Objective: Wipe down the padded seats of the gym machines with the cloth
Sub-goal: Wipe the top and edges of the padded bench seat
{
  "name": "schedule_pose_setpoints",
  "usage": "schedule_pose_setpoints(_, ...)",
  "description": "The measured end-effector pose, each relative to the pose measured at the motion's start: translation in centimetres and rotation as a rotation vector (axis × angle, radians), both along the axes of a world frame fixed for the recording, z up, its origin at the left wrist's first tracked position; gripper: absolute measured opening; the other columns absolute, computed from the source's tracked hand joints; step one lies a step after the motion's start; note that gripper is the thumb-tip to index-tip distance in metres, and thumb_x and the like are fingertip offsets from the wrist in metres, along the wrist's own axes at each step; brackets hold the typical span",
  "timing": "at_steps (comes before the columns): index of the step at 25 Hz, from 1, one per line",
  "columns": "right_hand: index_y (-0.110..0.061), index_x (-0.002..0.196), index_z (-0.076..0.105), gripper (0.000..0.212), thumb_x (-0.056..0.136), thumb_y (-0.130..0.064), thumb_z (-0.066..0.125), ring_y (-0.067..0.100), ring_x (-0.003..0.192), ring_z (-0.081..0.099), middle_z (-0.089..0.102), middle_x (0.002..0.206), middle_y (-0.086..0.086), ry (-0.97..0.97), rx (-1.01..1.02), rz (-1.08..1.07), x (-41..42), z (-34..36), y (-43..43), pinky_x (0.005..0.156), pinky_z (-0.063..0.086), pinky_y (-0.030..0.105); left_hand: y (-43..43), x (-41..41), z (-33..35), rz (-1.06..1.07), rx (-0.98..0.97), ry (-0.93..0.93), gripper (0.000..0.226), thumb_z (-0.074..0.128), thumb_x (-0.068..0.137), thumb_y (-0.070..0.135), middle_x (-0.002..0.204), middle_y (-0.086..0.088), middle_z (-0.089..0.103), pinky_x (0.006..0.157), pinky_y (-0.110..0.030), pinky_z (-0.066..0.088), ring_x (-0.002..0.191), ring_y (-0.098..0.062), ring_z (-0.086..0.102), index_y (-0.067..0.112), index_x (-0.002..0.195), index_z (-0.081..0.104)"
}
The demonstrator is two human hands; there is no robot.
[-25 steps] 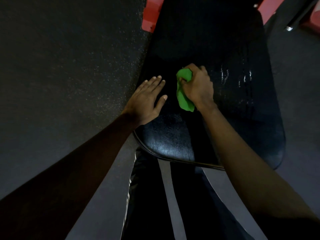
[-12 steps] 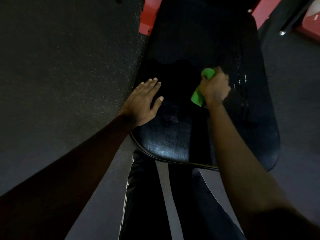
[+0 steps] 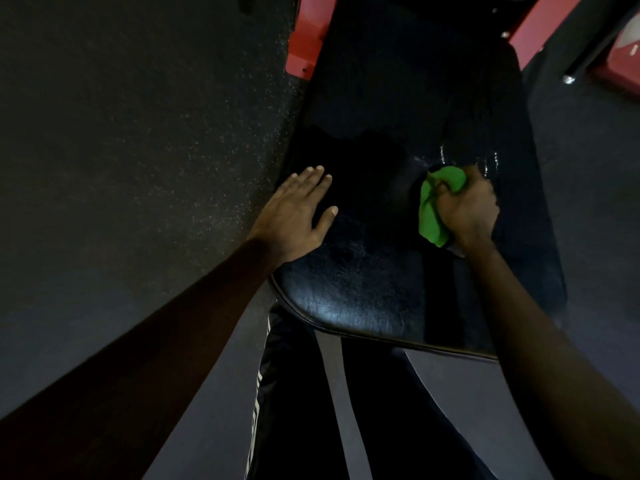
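Note:
A black padded seat (image 3: 363,299) runs away from me, glossy and textured, with wet streaks near its right side. My right hand (image 3: 465,211) is closed on a bunched green cloth (image 3: 433,209) and presses it onto the right half of the pad. My left hand (image 3: 298,213) lies flat on the pad's left edge, fingers together and spread forward, holding nothing.
Red machine frame parts stand at the pad's far left (image 3: 308,39) and far right (image 3: 540,29). Dark speckled rubber floor (image 3: 138,133) lies on both sides. My legs in dark trousers with a white side stripe (image 3: 259,393) are below the seat's near edge.
My right hand has swept the green cloth from the middle of the pad over to its right side. My left hand has stayed flat on the left edge.

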State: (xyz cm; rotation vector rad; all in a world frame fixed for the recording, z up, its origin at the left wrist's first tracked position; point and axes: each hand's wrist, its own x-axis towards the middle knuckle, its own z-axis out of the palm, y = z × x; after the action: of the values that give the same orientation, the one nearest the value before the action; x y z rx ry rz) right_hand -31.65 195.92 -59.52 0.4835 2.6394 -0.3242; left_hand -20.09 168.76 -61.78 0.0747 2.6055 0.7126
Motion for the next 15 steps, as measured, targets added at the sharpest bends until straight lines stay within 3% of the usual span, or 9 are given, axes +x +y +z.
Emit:
schedule_pose_setpoints(3,-0.024,0.126,0.058,0.039,0.091,-0.040,0.064,0.036,0.110,0.063,0.062,0.124,0.012,0.025,-0.111,0.079,-0.7,-2.0,-6.8,0.091,0.048,0.041,0.0,0.0,0.0,0.002,-0.005,0.001,0.070,0.025,0.100,0.052,0.163,-0.012,0.024,0.125,-0.037,0.011,0.153,-0.022,0.017,0.008,0.155,0.030)
schedule_pose_setpoints(6,-0.024,0.136,0.050,0.052,0.092,-0.049,0.063,0.037,0.117,0.058,0.049,0.137,0.012,-0.047,-0.197,0.265,-1.9,-2.6,-12.9,0.093,0.048,0.046,0.1,0.0,0.3,0.002,-0.012,0.004,0.069,0.024,0.100,0.049,0.162,-0.014,0.026,0.125,-0.037,0.011,0.152,-0.024,0.018,0.007,0.154,0.033)
schedule_pose_setpoints(9,-0.040,0.157,0.011,0.089,0.086,-0.074,0.053,0.046,0.146,0.021,0.011,0.165,0.009,-0.181,-0.128,0.386,-1.2,-1.4,-12.1,0.113,0.027,0.061,0.1,0.0,0.7,0.006,-0.061,-0.003,0.069,0.022,0.100,0.048,0.163,-0.015,0.023,0.125,-0.039,0.006,0.153,-0.025,0.014,0.007,0.156,0.028)
schedule_pose_setpoints(11,-0.048,0.156,-0.005,0.095,0.084,-0.079,0.049,0.044,0.152,-0.003,-0.011,0.168,0.002,-0.155,-0.129,0.455,1.2,-0.8,-10.5,0.117,0.008,0.065,0.3,0.1,0.8,0.039,-0.115,-0.017,0.069,0.024,0.101,0.047,0.165,-0.014,0.015,0.125,-0.041,0.004,0.154,-0.025,0.008,0.008,0.158,0.019)
schedule_pose_setpoints(13,-0.048,0.157,-0.002,0.091,0.087,-0.073,0.052,0.044,0.152,-0.006,-0.014,0.168,0.002,-0.081,-0.158,0.509,3.3,-1.5,-10.3,0.118,0.006,0.063,0.3,0.2,0.6,0.075,-0.166,-0.044,0.071,0.027,0.101,0.047,0.166,-0.015,0.007,0.125,-0.043,0.002,0.154,-0.027,0.002,0.010,0.159,0.010)
schedule_pose_setpoints(15,-0.045,0.158,0.008,0.084,0.090,-0.062,0.054,0.044,0.153,0.003,-0.003,0.168,0.007,-0.013,-0.144,0.519,2.4,-3.5,-11.5,0.120,0.012,0.062,0.4,0.1,0.4,0.083,-0.178,-0.073,0.072,0.028,0.101,0.046,0.167,-0.016,0.002,0.124,-0.042,0.000,0.154,-0.027,-0.001,0.009,0.160,0.007)
